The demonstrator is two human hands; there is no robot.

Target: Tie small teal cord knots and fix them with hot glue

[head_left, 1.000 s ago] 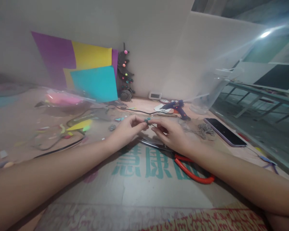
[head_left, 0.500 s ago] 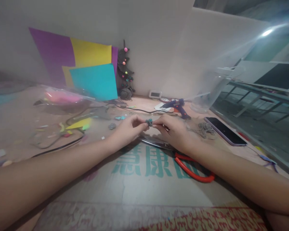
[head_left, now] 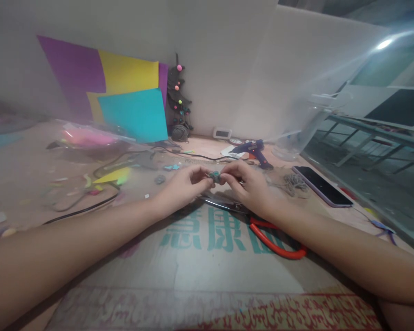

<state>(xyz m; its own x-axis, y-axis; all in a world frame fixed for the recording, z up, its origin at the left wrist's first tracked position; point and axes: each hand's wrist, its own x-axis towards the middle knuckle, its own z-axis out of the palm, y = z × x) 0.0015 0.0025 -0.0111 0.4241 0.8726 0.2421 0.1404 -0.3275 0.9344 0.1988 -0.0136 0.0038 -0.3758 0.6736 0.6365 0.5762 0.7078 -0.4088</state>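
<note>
Presently, the left hand (head_left: 188, 186) and right hand (head_left: 250, 186) pinch a small grey-and-teal piece (head_left: 215, 176) from opposite sides — likely an adjusting step; the next move calls for light, steady pressure

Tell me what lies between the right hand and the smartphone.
In the head view, a loose tangle of gray cord lies between the right hand and the smartphone.

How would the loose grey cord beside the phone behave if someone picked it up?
The grey cord is probably floppy, since it lies in slack loops. It should be light, as its strands look thin. Lifting might drag or tangle it, because loose strands spread toward the right hand.
</note>
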